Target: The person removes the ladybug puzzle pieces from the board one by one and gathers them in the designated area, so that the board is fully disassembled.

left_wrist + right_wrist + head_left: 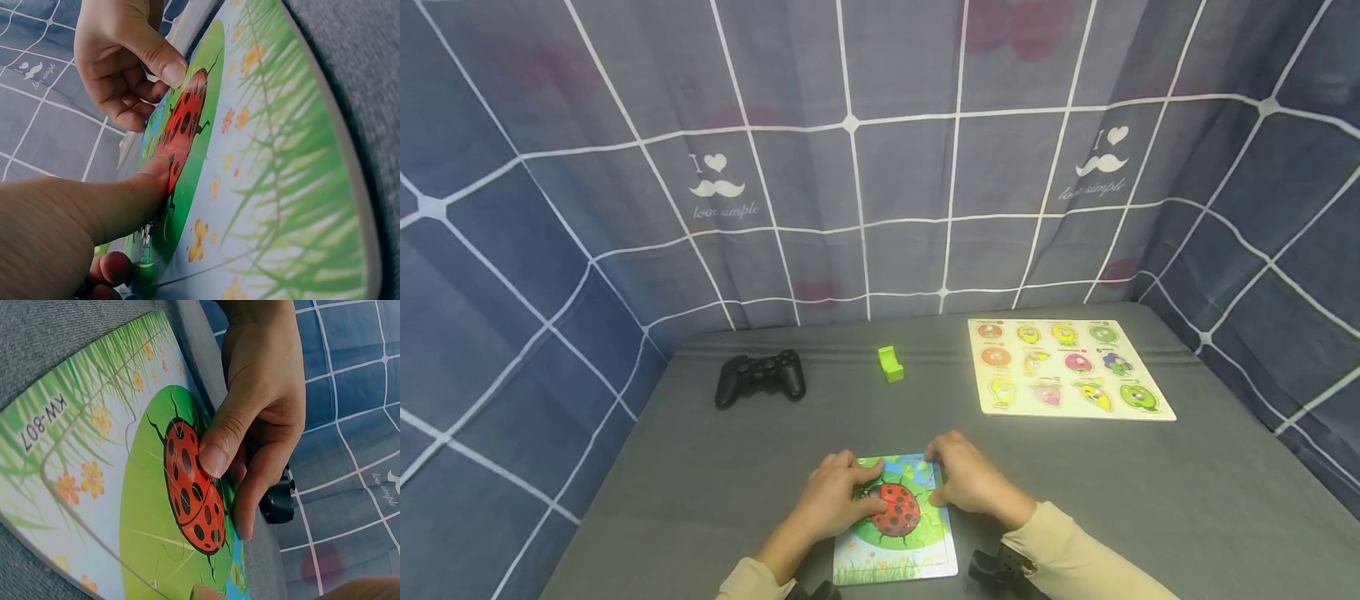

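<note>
A ladybug jigsaw puzzle (895, 567) lies flat on the grey table before me, with grass and small flowers along its near edge. My left hand (831, 500) rests on its left side. In the right wrist view the left thumb presses the red ladybug (190, 481) while the index finger stretches along its side. Over the puzzle's far right corner is my right hand (966, 477); the left wrist view shows its thumb touching the green part, with the other fingers loosely bent near the edge. Some fingertips of both hands are hidden.
A black game controller (760, 377) lies at the back left. Near the back middle is a small lime-green block (891, 364). A fruit-and-vegetable puzzle board (1060, 408) sits at the back right. Dark checked cloth (902, 175) hangs around the table's back and sides.
</note>
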`<state>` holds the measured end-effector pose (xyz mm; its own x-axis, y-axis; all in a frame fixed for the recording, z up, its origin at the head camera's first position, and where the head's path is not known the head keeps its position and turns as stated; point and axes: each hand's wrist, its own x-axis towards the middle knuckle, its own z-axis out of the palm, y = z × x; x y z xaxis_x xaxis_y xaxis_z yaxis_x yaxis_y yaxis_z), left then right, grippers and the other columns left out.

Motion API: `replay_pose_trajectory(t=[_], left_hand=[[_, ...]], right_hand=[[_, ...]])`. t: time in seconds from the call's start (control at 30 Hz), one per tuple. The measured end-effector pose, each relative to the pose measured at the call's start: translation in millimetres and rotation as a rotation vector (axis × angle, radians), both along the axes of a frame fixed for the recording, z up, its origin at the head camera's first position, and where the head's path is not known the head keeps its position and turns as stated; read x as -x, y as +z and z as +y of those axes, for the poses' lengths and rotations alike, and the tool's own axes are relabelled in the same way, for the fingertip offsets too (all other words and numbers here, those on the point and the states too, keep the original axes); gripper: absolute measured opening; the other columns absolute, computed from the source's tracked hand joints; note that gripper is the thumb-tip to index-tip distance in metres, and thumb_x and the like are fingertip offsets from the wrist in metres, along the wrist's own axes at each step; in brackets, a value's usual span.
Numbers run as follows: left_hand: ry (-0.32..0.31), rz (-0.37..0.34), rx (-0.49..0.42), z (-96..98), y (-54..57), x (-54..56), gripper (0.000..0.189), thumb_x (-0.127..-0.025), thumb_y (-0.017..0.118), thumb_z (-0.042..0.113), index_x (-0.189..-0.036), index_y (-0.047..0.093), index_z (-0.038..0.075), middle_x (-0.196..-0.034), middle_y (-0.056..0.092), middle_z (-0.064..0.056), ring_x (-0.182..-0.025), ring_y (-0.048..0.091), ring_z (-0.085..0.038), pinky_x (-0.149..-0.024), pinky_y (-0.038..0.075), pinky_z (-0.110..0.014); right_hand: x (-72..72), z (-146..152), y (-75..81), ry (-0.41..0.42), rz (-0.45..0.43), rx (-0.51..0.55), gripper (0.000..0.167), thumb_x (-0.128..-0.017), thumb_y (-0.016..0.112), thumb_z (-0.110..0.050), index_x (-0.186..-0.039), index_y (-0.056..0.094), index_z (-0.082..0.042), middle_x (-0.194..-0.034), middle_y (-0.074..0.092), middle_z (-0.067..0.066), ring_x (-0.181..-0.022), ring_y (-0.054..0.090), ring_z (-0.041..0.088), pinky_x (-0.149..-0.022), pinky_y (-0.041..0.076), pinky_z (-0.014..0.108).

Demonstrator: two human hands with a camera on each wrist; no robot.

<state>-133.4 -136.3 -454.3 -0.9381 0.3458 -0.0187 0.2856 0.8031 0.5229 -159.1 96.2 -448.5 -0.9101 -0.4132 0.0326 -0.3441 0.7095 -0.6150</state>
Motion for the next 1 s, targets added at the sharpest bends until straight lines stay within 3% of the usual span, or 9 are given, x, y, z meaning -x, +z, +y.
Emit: replay_pose_trajectory(t=[0.37, 0.73, 0.87, 1.0], left_hand=[[0.014, 0.007, 0.013, 1.2, 2.9, -0.7, 0.06, -0.079, 0.077, 0.043, -0.132, 0.063, 0.02, -0.083, 0.04, 0.006, -0.075, 0.03, -0.011, -0.066, 0.026, -0.026], [0.001, -0.03, 0.006, 1.3, 3.0, -0.1, 0.061, -0.079, 0.077, 0.043, -0.134, 0.061, 0.02, -0.084, 0.04, 0.005, -0.076, 0.029, -0.012, -0.067, 0.024, -0.027], [-0.002, -0.034, -0.002, 1.1, 2.2, -0.2, 0.061, -0.079, 0.076, 0.044, -0.134, 0.061, 0.022, -0.084, 0.041, 0.006, -0.076, 0.029, -0.011, -0.068, 0.024, -0.027], [-0.012, -0.036, -0.015, -1.8, 2.6, 0.3, 0.061, -0.08, 0.076, 0.044, -0.134, 0.061, 0.021, -0.084, 0.041, 0.006, -0.076, 0.029, -0.012, -0.069, 0.023, -0.028]], right_hand=[[-2.1, -2, -0.5, 0.009, -0.003, 0.03, 0.05, -0.061, 0.085, 0.0, -0.104, 0.059, -0.001, -0.093, 0.055, 0.007, -0.081, 0.051, 0.017, -0.071, 0.046, 0.033], [-2.8, 4, -0.4, -0.008, 0.08, 0.027, 0.046, -0.063, 0.086, -0.006, -0.104, 0.065, -0.002, -0.091, 0.056, 0.003, -0.078, 0.05, 0.011, -0.068, 0.043, 0.026], [4.6, 29, 9.8, -0.077, 0.073, 0.056, 0.047, -0.064, 0.088, -0.011, -0.105, 0.067, -0.003, -0.089, 0.058, 0.002, -0.077, 0.051, 0.01, -0.067, 0.043, 0.024], [9.8, 75, 15.1, -0.132, 0.03, 0.079, 0.046, -0.064, 0.088, -0.013, -0.105, 0.068, -0.003, -0.087, 0.058, 0.003, -0.075, 0.052, 0.011, -0.066, 0.043, 0.024]])
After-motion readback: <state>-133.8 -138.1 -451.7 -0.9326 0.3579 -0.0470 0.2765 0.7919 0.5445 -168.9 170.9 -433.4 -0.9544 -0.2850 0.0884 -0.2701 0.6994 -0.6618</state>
